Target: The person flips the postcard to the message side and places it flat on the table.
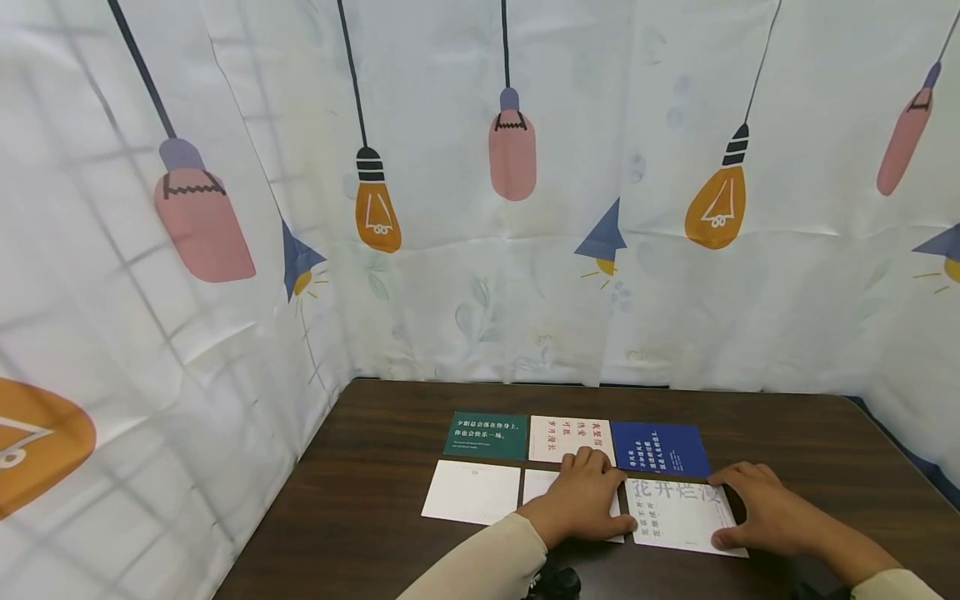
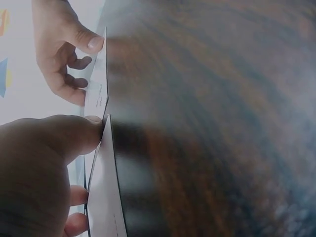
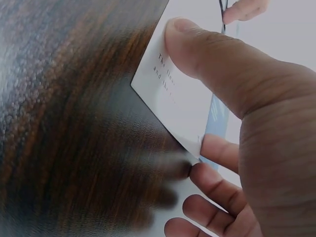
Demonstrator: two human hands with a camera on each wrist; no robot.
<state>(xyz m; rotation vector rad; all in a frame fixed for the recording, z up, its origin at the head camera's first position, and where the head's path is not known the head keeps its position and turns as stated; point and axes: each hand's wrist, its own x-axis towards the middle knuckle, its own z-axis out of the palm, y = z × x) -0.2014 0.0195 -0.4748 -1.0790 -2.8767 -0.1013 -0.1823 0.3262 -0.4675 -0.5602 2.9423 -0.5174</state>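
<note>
A white card with grey and black lettering (image 1: 678,521) lies on the table at the right of the front row. My right hand (image 1: 768,510) spans its right end: the thumb presses on the near corner and the index finger touches the far corner. At the card's left edge rests the thumb of my left hand (image 1: 581,498). The left fingers reach over a pale card (image 1: 536,481) in the middle, covering most of it. In the right wrist view, the lettered card (image 3: 182,113) shows small printed English words beside the right thumb.
Behind are a green card (image 1: 487,446), a cream card with red writing (image 1: 551,442) and a blue card (image 1: 667,450). A white card (image 1: 472,493) lies front left. A patterned curtain (image 1: 450,317) borders the dark wooden table (image 1: 345,500). A black object (image 1: 558,583) sits below the left wrist.
</note>
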